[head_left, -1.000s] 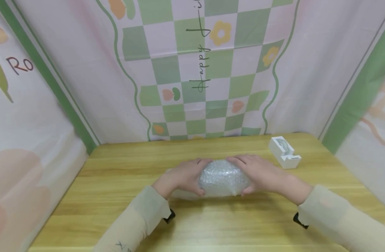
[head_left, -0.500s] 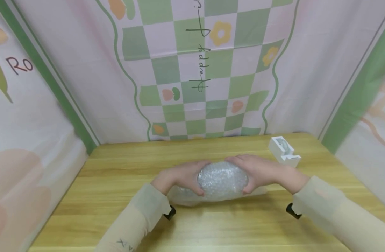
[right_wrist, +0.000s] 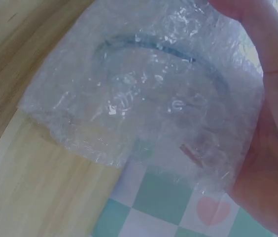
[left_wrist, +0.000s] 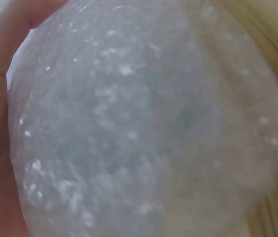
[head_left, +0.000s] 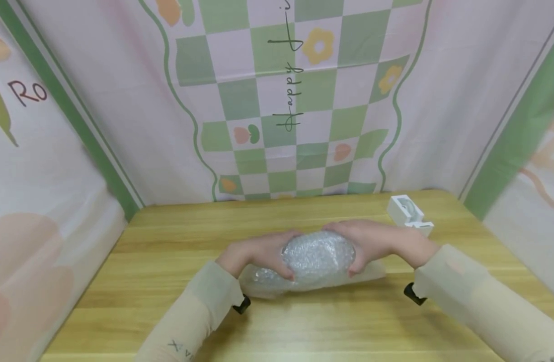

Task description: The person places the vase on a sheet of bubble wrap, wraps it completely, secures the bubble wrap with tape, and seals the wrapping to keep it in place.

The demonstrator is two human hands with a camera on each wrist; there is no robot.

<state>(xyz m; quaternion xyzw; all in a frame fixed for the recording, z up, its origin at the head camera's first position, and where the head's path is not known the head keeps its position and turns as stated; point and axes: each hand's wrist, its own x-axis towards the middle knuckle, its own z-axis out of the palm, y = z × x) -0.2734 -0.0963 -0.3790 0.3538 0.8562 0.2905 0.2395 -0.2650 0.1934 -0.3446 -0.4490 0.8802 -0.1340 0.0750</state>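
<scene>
A bundle in clear bubble wrap (head_left: 319, 259) lies lengthwise between both hands in the middle of the table. My left hand (head_left: 266, 253) grips its left part, thumb on the near side and fingers reaching over the far side. On the right part, my right hand (head_left: 371, 244) holds on in the same way. Loose ends of the wrap stick out past each hand. Through the bubble wrap (right_wrist: 144, 94) in the right wrist view, a dark curved rim shows faintly; what the wrapped object is cannot be told. The left wrist view is filled by bubble wrap (left_wrist: 119, 108).
A white tape dispenser (head_left: 405, 211) with a roll of clear tape stands at the back right, behind the right hand. The wooden table (head_left: 177, 221) ends at a printed cloth (head_left: 277, 166) behind, with more cloth at both sides.
The bundle has rolled slightly toward me, and its loose ends have come into view at the lower left and right. My right hand and forearm have shifted a little left. Both hands keep their hold.
</scene>
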